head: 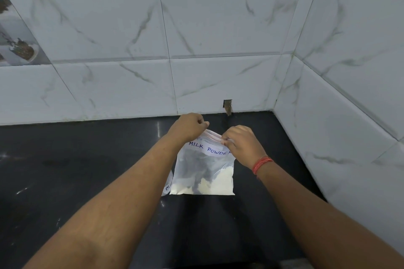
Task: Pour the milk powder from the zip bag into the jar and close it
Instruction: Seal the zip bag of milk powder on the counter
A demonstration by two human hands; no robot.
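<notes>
Left hand (189, 126) and right hand (242, 141) both pinch the top strip of the zip bag (203, 168), one at each end of the seal, bag hanging upright between them just above the black counter (87, 170). Milk powder (218, 183) sits low in the bag, heaped toward the right-hand side; bag mostly air. Can't tell if the seal is already parted.

Jar isn't clearly in view. A clear thing with a partial label (167, 183) peeks out just below the left forearm, beside the bag's lower corner. Could be the jar, can't confirm.

Risks, my read:
- Seal pops suddenly under a hard pull, bag jerks, powder puffs out.
- Grip is only on the thin strip; one pinch slips and the bag swings and tips.
- Powder off-centre, so the bag will tilt toward the right hand once one side is released.
- Pouring from a wide floppy mouth, fine powder spills round the jar rim.
- Left forearm sweeping back could knock the labelled thing.

Room: tiled wall (196, 50) close beyond the hands, side wall (338, 116) near the right hand. Plenty of counter left of the left hand and back toward the body.
</notes>
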